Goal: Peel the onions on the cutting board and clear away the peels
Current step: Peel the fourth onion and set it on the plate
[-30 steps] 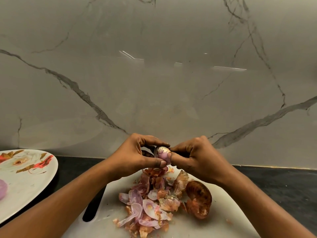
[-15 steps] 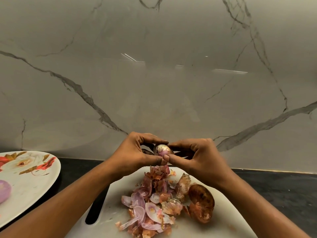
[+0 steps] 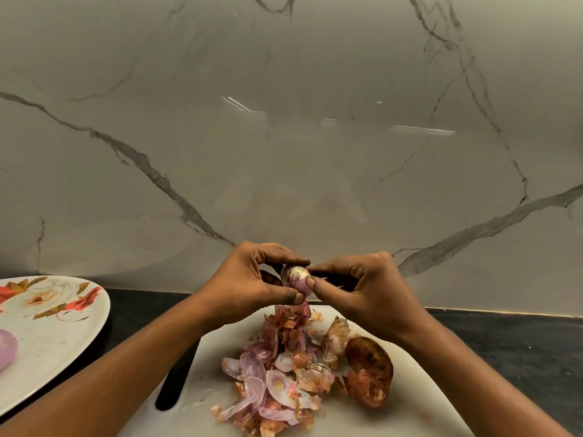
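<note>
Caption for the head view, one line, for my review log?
Left hand and right hand pinch a small, partly peeled onion above the peels heaped on a white cutting board.

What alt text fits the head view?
Left hand and right hand pinch a partly peeled onion above a white cutting board heaped with peels. A brown-skinned onion lies beside the heap; a floral plate sits left.

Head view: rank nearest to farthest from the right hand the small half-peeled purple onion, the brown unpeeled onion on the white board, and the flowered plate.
1. Small half-peeled purple onion: pinched by the right hand, centre.
2. Brown unpeeled onion: on the white board, just below that hand.
3. Flowered plate: far left edge.
</note>
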A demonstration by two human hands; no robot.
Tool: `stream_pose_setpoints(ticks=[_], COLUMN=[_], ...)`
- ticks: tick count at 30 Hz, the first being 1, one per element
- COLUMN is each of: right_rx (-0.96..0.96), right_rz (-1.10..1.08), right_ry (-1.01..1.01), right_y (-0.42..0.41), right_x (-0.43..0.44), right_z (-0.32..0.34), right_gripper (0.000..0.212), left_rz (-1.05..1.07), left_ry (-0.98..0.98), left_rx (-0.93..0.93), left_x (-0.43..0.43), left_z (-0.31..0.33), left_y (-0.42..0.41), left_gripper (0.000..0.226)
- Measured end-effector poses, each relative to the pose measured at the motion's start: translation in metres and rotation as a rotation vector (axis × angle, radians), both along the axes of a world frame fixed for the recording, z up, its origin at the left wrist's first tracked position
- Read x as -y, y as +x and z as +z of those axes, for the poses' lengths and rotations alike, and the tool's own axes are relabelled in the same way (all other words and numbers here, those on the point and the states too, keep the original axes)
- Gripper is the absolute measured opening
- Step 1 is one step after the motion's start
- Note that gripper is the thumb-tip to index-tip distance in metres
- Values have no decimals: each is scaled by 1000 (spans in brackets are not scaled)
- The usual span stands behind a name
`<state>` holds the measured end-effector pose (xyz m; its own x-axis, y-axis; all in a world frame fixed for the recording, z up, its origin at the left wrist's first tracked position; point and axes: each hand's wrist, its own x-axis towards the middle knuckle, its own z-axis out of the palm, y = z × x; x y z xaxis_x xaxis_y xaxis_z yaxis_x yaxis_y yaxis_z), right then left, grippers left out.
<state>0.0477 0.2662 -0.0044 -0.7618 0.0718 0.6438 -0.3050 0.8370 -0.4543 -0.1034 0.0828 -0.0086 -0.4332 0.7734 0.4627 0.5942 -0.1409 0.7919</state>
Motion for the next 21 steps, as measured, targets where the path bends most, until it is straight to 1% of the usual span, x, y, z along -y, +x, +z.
stream_pose_setpoints(ticks=[10, 15, 19, 21], right_rx=[-42, -48, -4, -27], right_rz=[-74, -66, 16, -10], right_ry=[163, 74, 85, 114], right_y=[1, 1, 2, 0], right_x=[-3, -4, 0, -1], right_z=[0, 2, 1, 0], right_gripper=[21, 14, 32, 32], left_rz=[-39, -19, -21, -17], left_ry=[-3, 1, -1, 2], left_rx=[13, 25, 18, 16], left_x=[-1, 1, 1, 1], left_z=[-1, 1, 1, 1], left_y=[4, 3, 2, 2], left_gripper=[42, 44, 44, 44])
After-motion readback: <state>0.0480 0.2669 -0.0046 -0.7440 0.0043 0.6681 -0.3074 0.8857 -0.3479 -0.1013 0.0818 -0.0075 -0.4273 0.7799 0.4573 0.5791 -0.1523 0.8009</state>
